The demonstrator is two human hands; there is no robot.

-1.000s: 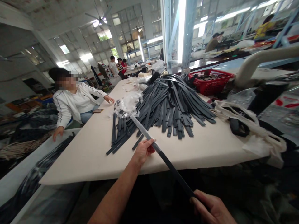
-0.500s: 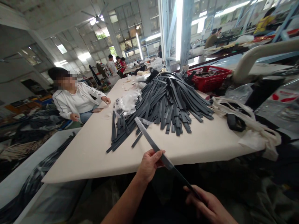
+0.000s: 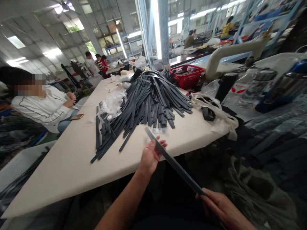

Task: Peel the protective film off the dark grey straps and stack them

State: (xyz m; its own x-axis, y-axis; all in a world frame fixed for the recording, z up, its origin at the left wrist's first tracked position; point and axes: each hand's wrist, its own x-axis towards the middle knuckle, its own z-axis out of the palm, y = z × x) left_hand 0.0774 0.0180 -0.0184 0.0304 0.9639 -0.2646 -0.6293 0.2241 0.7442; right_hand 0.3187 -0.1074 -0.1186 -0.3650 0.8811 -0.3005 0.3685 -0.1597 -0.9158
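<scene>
A long, flat dark grey strip slants from the table's front edge down toward my right side. My left hand is near its far end, thumb on the near side and the other fingers stretched out behind it. Lower down, my right hand grips the strip between thumb and fingers. Just beyond the strip's tip lies a piece of clear film. A large fanned pile of similar dark strips covers the middle of the table.
The cream-covered table has crumpled clear plastic and a phone on its left. A person in a white jacket sits there. A red basket stands behind; a white bag lies right, near bottles.
The view has turned right. My left hand is nearer the strip's far end, its fingers more spread. The glossy film seen along the strip's upper part no longer shows. The seated person's hands came together.
</scene>
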